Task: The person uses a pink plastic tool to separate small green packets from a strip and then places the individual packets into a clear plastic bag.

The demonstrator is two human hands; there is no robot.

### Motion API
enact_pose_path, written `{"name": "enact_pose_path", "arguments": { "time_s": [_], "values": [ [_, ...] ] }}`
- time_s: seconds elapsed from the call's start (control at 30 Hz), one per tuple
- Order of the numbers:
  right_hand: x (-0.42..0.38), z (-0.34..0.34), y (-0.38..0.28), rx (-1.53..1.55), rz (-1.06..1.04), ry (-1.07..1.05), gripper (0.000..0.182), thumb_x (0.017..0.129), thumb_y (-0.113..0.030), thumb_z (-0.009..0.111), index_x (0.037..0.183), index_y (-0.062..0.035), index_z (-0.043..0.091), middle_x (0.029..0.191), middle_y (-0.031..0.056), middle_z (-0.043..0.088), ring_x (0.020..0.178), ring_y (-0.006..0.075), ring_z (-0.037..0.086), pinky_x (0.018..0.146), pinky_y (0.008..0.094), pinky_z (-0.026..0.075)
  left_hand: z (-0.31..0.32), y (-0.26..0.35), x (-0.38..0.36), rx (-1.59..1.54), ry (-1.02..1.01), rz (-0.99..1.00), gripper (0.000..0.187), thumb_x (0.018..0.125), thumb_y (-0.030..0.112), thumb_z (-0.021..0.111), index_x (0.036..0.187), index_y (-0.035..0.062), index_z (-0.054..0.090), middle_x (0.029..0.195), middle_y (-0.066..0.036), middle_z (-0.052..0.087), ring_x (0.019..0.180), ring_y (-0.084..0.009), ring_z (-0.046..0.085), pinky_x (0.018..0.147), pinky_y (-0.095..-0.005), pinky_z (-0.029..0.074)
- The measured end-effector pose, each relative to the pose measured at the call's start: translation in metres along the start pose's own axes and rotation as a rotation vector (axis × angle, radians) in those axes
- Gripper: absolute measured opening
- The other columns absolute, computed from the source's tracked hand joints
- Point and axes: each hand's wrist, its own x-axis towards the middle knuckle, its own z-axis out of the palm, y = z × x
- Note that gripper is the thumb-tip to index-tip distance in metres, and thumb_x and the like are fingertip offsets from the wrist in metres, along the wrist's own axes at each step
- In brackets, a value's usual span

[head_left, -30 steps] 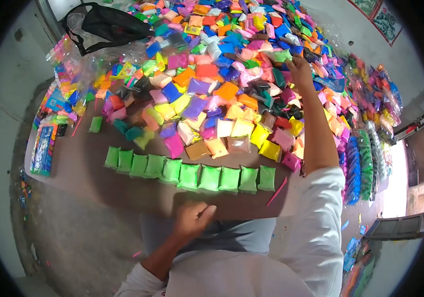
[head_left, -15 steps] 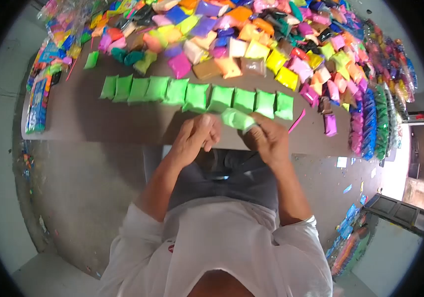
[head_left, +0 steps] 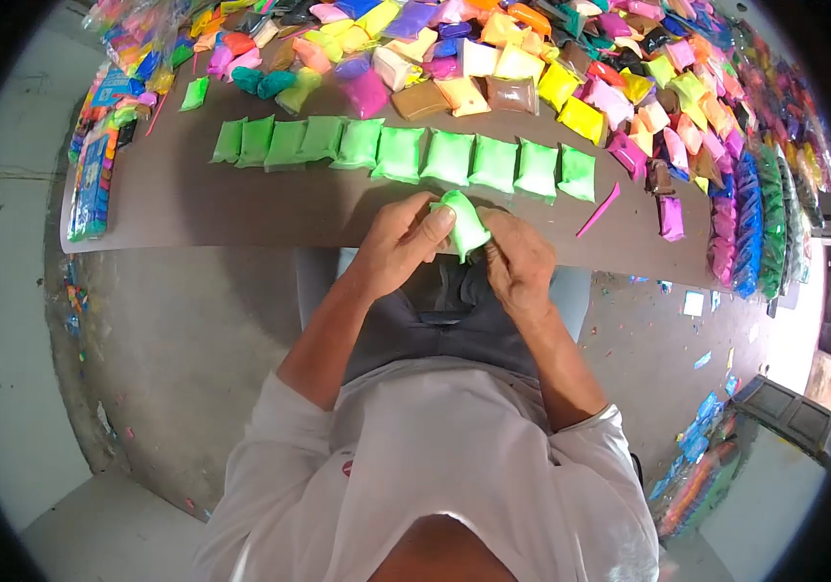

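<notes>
A bright green clay packet [head_left: 466, 228] is held upright over the table's near edge, between my two hands. My left hand [head_left: 398, 242] grips its left side, thumb pressed on the front. On the right side, the fingers of my right hand [head_left: 520, 254] are closed at the packet's edge, with the fingertips partly hidden behind it. Just beyond my hands, a row of several similar green packets [head_left: 399, 155] lies side by side across the table.
A large heap of coloured packets [head_left: 517, 63] covers the back of the brown table [head_left: 270, 218]. Strips of joined packets [head_left: 747, 228] hang over the right edge. A pink stick [head_left: 600, 210] and a purple packet [head_left: 671, 219] lie to the right; bundled packs [head_left: 91, 189] stand left.
The green packet has turned from lying flat in my right hand to upright between both hands. My left hand has moved in and taken hold of it. The view has shifted slightly.
</notes>
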Motion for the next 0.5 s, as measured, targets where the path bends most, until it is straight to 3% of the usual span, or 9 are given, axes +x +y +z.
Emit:
{"name": "enact_pose_path", "arguments": {
  "time_s": [0.03, 0.1, 0.23, 0.33, 0.4, 0.43, 0.5],
  "values": [
    [-0.002, -0.002, -0.002, 0.001, 0.005, 0.004, 0.04, 0.072, 0.008, 0.064, 0.111, -0.0007, 0.064, 0.092, 0.0155, 0.064, 0.069, 0.0265, 0.06, 0.063, 0.0329, 0.05, 0.001, -0.001, 0.001, -0.01, 0.005, 0.009, 0.037, 0.097, 0.037, 0.054, 0.089, 0.0009, 0.057, 0.071, 0.0, 0.053, 0.06, -0.0061, 0.045, 0.054, -0.0245, 0.04],
    [-0.005, -0.009, -0.006, 0.49, 0.598, -0.067, 0.036, 0.078, 0.007, 0.06, 0.113, 0.0013, 0.063, 0.089, 0.0119, 0.063, 0.07, 0.0188, 0.057, 0.064, 0.0286, 0.047, 0.0, -0.006, 0.002, 0.044, -0.009, -0.001, 0.037, 0.097, 0.036, 0.054, 0.086, 0.0012, 0.056, 0.07, 0.0, 0.053, 0.06, -0.0059, 0.045, 0.054, -0.0246, 0.04],
    [0.002, -0.018, -0.008, 0.42, 0.413, -0.133, 0.029, 0.086, 0.003, 0.056, 0.114, 0.0026, 0.063, 0.086, 0.0062, 0.061, 0.073, 0.0113, 0.053, 0.065, 0.0246, 0.044, 0.001, -0.007, 0.001, 0.072, 0.011, -0.029, 0.035, 0.097, 0.032, 0.055, 0.08, 0.0017, 0.053, 0.07, 0.001, 0.052, 0.063, -0.0046, 0.043, 0.055, -0.0244, 0.039],
    [0.006, -0.025, -0.007, 0.643, 0.585, -0.186, 0.028, 0.089, -0.002, 0.059, 0.116, 0.0017, 0.062, 0.086, 0.001, 0.06, 0.075, 0.0076, 0.053, 0.065, 0.022, 0.043, 0.002, -0.009, 0.001, 0.075, 0.0, -0.046, 0.028, 0.096, 0.026, 0.058, 0.087, -0.0002, 0.055, 0.073, 0.001, 0.053, 0.068, -0.0042, 0.044, 0.059, -0.0232, 0.04],
    [0.015, -0.019, -0.011, 0.741, 0.892, -0.198, 0.032, 0.088, -0.005, 0.064, 0.12, 0.0012, 0.059, 0.086, -0.002, 0.059, 0.076, 0.0046, 0.051, 0.064, 0.02, 0.041, 0.006, -0.007, 0.0, 0.034, 0.013, -0.027, 0.025, 0.095, 0.023, 0.059, 0.092, -0.0012, 0.056, 0.076, 0.0, 0.054, 0.07, -0.0043, 0.045, 0.061, -0.0227, 0.04],
    [0.013, -0.012, -0.01, 0.776, 0.781, -0.107, 0.034, 0.087, -0.006, 0.068, 0.119, 0.0003, 0.059, 0.087, -0.0039, 0.058, 0.075, 0.0038, 0.049, 0.064, 0.0194, 0.04, 0.006, -0.006, 0.0, -0.008, 0.027, -0.008, 0.024, 0.094, 0.021, 0.06, 0.098, -0.0023, 0.057, 0.08, 0.0, 0.056, 0.072, -0.0043, 0.046, 0.063, -0.0221, 0.041],
    [0.013, -0.012, -0.015, 0.75, 0.795, -0.133, 0.031, 0.087, -0.005, 0.068, 0.117, 0.0001, 0.059, 0.087, -0.0042, 0.058, 0.075, 0.0037, 0.049, 0.064, 0.0196, 0.041, 0.003, -0.006, 0.0, -0.024, 0.008, 0.0, 0.024, 0.094, 0.02, 0.06, 0.102, -0.0026, 0.057, 0.082, -0.001, 0.057, 0.073, -0.0044, 0.047, 0.064, -0.022, 0.042]
  ]
}}
